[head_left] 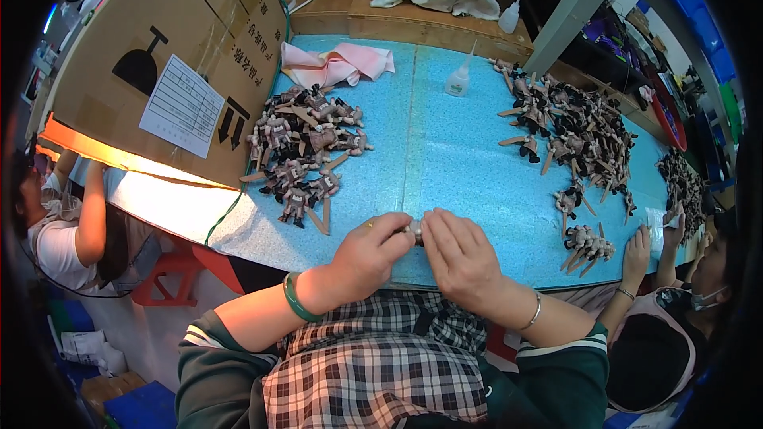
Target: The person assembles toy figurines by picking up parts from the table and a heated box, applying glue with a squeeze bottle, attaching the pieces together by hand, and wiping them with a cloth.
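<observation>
A small figurine [415,231] is held between my two hands at the near edge of the blue table; most of it is hidden by fingers, and only a pale part shows. My left hand [367,253] is closed, thumb and curled fingers pinching it from the left. From the other side, my right hand [461,258] presses its fingers together against the same piece. Left of centre lies a heap of similar figurines [306,143] in pinkish-grey and black, with flat wooden sticks among them. A larger heap of figurines [584,131] spreads at the right, with a small row [588,245] nearer me.
A white dropper bottle [458,79] stands at the far middle, near a pink cloth [338,63]. A big cardboard box [159,56] rises at the left, lit orange beneath. A grey post [576,12] stands at the back right. Co-workers sit left and right, one handling a clear bag [655,232].
</observation>
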`<state>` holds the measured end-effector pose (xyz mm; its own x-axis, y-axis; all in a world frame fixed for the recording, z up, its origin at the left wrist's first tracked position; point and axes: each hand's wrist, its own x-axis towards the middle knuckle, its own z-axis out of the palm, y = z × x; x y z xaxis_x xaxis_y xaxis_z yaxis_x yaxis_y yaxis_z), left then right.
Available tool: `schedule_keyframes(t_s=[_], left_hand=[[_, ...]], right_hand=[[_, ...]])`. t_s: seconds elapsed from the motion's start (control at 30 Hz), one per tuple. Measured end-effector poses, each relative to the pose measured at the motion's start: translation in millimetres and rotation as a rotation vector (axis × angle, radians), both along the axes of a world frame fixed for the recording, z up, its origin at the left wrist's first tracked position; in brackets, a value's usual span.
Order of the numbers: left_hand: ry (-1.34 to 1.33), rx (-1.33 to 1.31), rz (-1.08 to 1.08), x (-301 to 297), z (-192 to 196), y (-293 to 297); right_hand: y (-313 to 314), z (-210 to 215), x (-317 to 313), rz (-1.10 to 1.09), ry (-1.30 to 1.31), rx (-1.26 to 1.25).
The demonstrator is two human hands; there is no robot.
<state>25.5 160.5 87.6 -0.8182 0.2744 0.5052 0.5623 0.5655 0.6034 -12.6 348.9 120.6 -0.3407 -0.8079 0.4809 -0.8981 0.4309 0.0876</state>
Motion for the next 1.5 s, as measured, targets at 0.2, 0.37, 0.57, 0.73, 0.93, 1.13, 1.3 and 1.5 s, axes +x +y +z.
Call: schedule_keyframes(t_s=[0.2,0.37,0.57,0.73,0.93,1.13,1.3,1.5], left_hand=[[0.044,-0.002,0.039,2,-1,1],[0.065,-0.019,0.042,4,0,2],[-0.062,0.111,0.133,6,-1,6],[0.09,-0.121,0.171,4,1,5],[0.095,-0.108,0.161,3,0,6],[0.119,-0.232,0.156,5,4,9],[0.15,-0.248,0.195,5,5,10],[0.134,-0.184,0.179,5,0,8]], right_hand=[[6,-10,3,-0.075,-0.381,-0.168],[-7,-13,15,-0.155,-0.183,-0.032],[-14,-17,24,-0.269,-0.121,0.045],[-15,-18,26,-0.264,-0.155,-0.016],[-5,-22,20,-0.221,-0.465,-0.23],[-15,-19,29,-0.296,-0.133,-0.023],[-13,-24,29,-0.296,-0.159,-0.04],[-6,-15,23,-0.242,-0.406,-0.165]])
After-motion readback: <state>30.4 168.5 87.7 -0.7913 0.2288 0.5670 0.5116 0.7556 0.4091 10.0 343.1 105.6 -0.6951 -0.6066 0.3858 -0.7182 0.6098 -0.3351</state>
